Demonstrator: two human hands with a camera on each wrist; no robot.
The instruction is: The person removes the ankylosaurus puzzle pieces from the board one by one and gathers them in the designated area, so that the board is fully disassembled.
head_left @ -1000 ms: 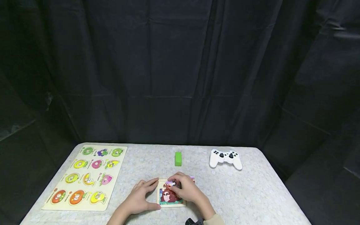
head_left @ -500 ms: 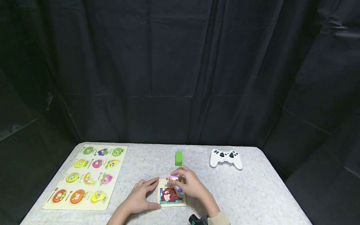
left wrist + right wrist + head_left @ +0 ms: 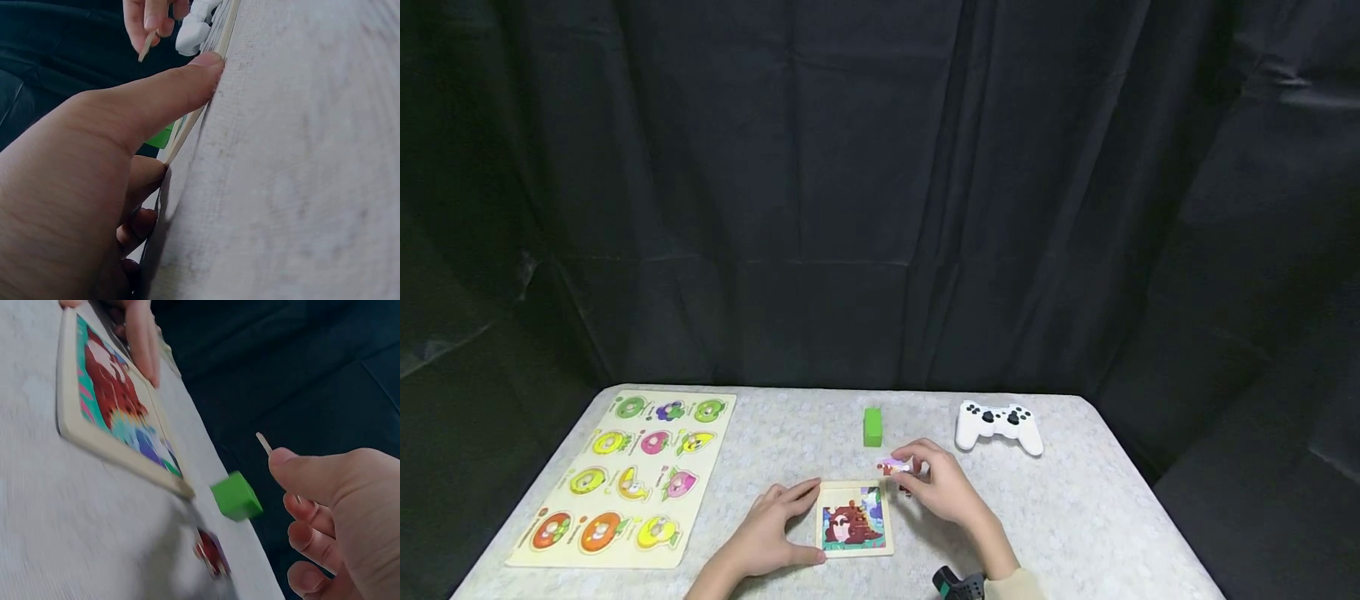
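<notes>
Pinched, apparently just by its edge, the jigsaw piece (image 3: 891, 467) could slip from the right hand (image 3: 946, 490); the left hand (image 3: 766, 533), fingers spread, touches the puzzle tray (image 3: 841, 493).

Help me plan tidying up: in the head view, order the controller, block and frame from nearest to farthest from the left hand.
1. Frame: touching the left hand, on its right.
2. Block: to the right, beyond the frame.
3. Controller: farthest right, well past the block.
</notes>
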